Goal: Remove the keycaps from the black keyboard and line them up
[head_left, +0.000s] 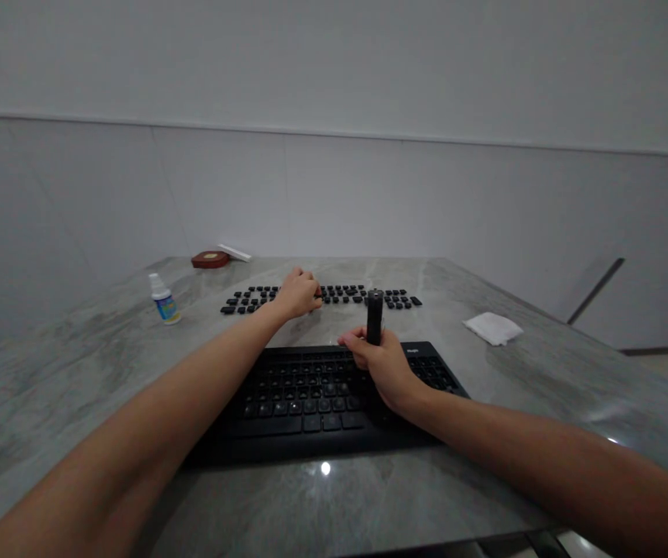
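Observation:
A black keyboard [287,446] lies flat in front of me, with keycaps off over much of its middle. Beyond it, loose black keycaps [399,297] are spread in rows on the table. My left hand [299,293] reaches over the keyboard to these rows, fingers curled down with a dark keycap [318,294] at the tips. Wrapped around a black stick-like tool [375,316], my right hand [385,364] rests over the right part of the keyboard. The tool stands upright above the fist; its lower end is hidden, so I cannot tell its kind.
On the grey marbled table [101,403], a small white spray bottle [164,301] stands at left. A reddish-brown case [210,260] and a thin white object [234,253] lie at the far left. A folded white cloth or tissue [493,328] lies at right. A pale wall [334,194] closes the back.

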### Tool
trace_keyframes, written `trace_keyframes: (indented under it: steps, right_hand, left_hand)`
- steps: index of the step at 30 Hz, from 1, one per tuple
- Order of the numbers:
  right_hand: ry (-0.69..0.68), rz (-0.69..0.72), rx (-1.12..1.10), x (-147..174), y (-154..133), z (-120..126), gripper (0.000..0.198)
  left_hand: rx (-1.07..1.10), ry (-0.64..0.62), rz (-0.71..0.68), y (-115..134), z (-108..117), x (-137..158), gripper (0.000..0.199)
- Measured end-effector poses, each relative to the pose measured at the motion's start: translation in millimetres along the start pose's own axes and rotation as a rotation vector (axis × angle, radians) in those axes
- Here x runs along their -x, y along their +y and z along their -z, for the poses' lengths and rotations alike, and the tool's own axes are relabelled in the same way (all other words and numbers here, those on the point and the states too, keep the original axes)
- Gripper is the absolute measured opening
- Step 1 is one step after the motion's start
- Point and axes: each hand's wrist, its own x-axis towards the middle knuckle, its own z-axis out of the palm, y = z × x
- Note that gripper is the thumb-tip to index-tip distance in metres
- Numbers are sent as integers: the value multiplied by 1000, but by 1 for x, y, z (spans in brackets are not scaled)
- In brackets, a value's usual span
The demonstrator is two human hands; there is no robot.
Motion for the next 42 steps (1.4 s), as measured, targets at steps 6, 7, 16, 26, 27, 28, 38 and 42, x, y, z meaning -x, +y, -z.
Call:
trace_keyframes:
  steps: [6,7,16,26,27,28,38,42]
  right_hand:
    - [-14,41,18,0,3,0,24]
    - [-12,41,25,0,3,0,24]
    - [-34,48,56,2,-1,0,23]
    - [-35,47,60,2,-3,1,22]
    - [-37,46,59,2,-3,1,22]
    - [-38,47,57,2,-2,1,21]
    - [-40,58,67,3,-2,2,20]
    - [-34,63,75,3,-3,2,19]
  left_hand:
    - [-15,18,21,-3,-22,12,19]
    - [-16,13,20,-4,-23,13,18]
    - [-31,-2,12,-1,-22,14,19]
    - [-41,-14,25,-4,-21,15,20]
    - [-42,-14,25,-4,-21,15,20]
    - [-42,-14,25,-4,-21,15,20]
    - [-37,-29,32,-5,-21,15,22]
    - [-28,-26,43,-4,-19,17,23]
